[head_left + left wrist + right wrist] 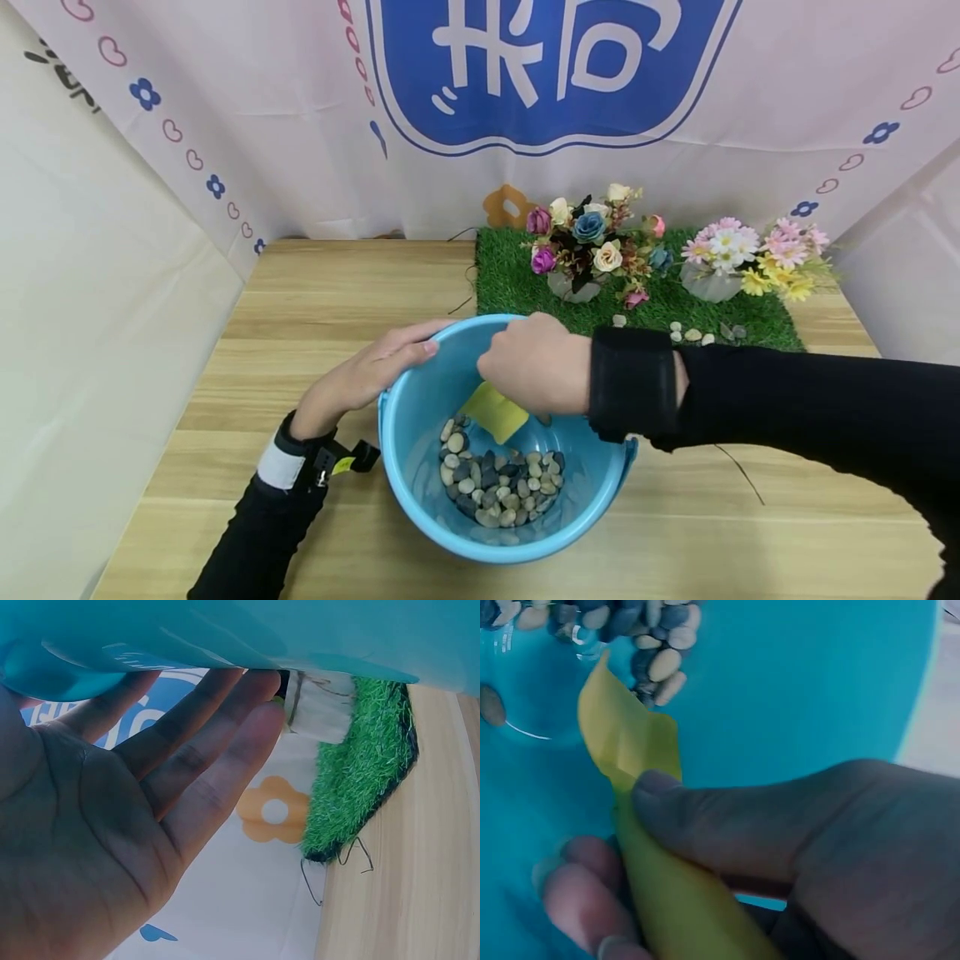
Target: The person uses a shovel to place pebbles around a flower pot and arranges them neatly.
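A light blue plastic bucket [420, 508] stands on the wooden table, with several grey and tan pebbles [498, 487] in water at its bottom. My right hand [536, 367] reaches into the bucket and pinches a yellow cloth [495, 412] between thumb and fingers; the right wrist view shows the yellow cloth [630, 742] against the blue inner wall, just above the pebbles [656, 634]. My left hand [375, 367] lies with straight fingers along the bucket's left rim. In the left wrist view, its fingers [202, 742] press flat against the bucket's outer wall [247, 630].
A green grass mat [510, 275] lies at the back of the table with two flower arrangements [592, 242] [750, 254] and a few loose pebbles [693, 333]. A patterned cloth backdrop [247, 142] hangs behind. Thin wires [738, 471] lie beside the bucket.
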A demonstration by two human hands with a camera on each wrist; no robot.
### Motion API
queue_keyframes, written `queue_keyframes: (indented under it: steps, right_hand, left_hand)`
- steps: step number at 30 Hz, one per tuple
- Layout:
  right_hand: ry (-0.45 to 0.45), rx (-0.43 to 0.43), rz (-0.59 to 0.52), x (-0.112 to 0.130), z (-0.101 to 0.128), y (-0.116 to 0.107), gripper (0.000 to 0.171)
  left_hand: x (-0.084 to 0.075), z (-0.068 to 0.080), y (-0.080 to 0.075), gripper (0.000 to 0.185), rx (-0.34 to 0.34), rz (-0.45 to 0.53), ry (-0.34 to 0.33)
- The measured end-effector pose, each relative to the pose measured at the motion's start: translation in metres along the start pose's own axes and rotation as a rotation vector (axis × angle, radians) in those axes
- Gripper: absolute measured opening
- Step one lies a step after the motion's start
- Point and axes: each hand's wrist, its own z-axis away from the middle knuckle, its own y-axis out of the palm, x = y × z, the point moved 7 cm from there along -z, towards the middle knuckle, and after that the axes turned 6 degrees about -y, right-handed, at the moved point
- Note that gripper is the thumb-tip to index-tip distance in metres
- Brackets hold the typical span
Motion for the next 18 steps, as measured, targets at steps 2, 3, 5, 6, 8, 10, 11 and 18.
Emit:
queue_keyframes:
  steps: [2,3,5,6,8,10,11,18]
  right_hand:
    - [-0.004,-0.010,0.033,0.001,-0.002,0.002,0.007]
    - [-0.004,-0.011,0.045,0.001,-0.003,0.002,0.007]
    - [-0.006,-0.011,0.057,0.001,-0.004,0.002,0.009]
    - [-0.008,-0.011,0.059,0.000,-0.004,0.001,0.011]
    - [-0.012,-0.002,0.042,-0.002,-0.004,-0.001,0.011]
    - [-0.017,0.024,-0.004,-0.004,-0.005,-0.002,0.009]
    - [-0.019,0.045,-0.032,-0.006,-0.006,-0.002,0.007]
    - [0.081,0.328,-0.318,-0.014,-0.014,0.016,0.008]
  left_hand:
    - [-0.001,0.000,0.000,0.049,0.005,0.004,0.006]
    - [-0.001,0.000,0.000,0.049,0.008,0.005,0.011]
    - [-0.002,0.000,0.001,0.049,0.012,0.010,0.015]
    - [-0.002,0.000,0.001,0.049,0.013,0.013,0.018]
    - [-0.002,0.000,0.001,0.048,0.015,0.019,0.020]
    - [-0.003,0.000,0.001,0.049,0.016,0.023,0.020]
    - [-0.003,0.000,0.001,0.049,0.016,0.023,0.020]
    - [-0.002,0.000,0.001,0.049,0.022,0.012,0.022]
